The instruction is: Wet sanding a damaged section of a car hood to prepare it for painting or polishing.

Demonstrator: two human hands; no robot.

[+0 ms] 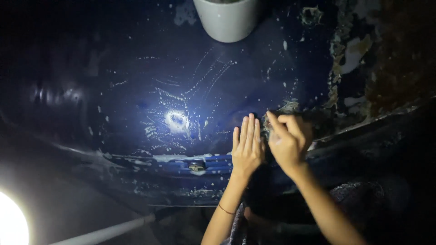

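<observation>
A dark blue painted metal panel point(190, 90), wet with soapy streaks, fills the head view. My left hand point(246, 147) lies flat on it, fingers straight and together, pointing up. Right beside it my right hand point(288, 140) is curled around a small grey sanding pad or scrub piece point(265, 126) pressed against the panel; most of the piece is hidden under the fingers. A thin band circles my left wrist.
A white bucket point(227, 20) stands at the top centre. Flaking paint and rust point(363, 59) cover the panel's right side. A bright lamp point(11, 222) glares at the lower left, with a pale pipe point(104, 233) beside it. A bolt point(196, 167) sits on the lower ridge.
</observation>
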